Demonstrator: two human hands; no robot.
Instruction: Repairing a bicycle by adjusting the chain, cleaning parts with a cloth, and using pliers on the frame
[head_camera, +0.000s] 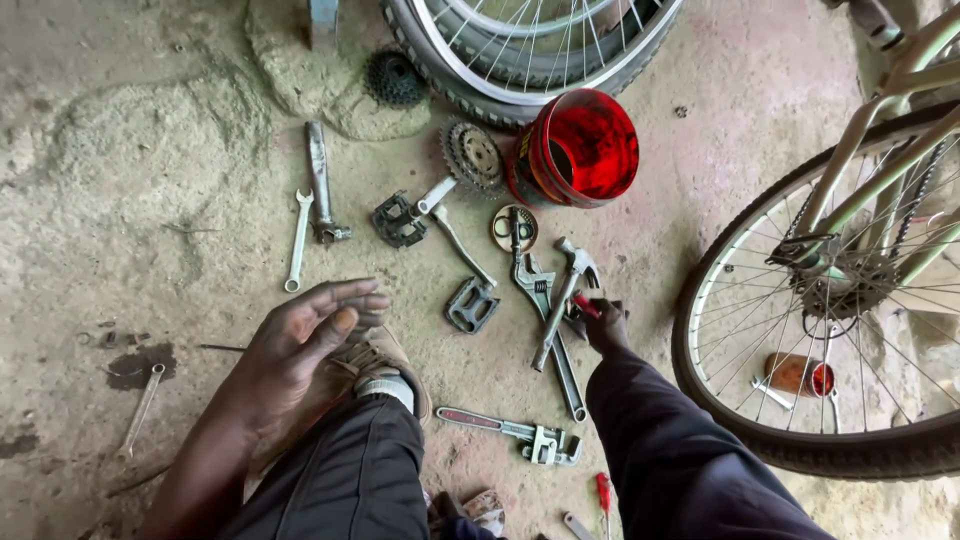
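Hammer (562, 300), lying among floor tools at 12 o'clock of the right hand (603, 322), is being reached for while a red-handled tool (586, 306) is gripped; the left hand (300, 345) is held open, and a firm handle grasp is judged needed next.

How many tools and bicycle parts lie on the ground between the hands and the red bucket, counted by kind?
Hammer: 1
Adjustable wrenches: 2
Open-end spanner: 1
Pedals: 2
Sprockets: 2
Total: 8
The left hand hovers empty; the right hand grips a small red-handled tool.
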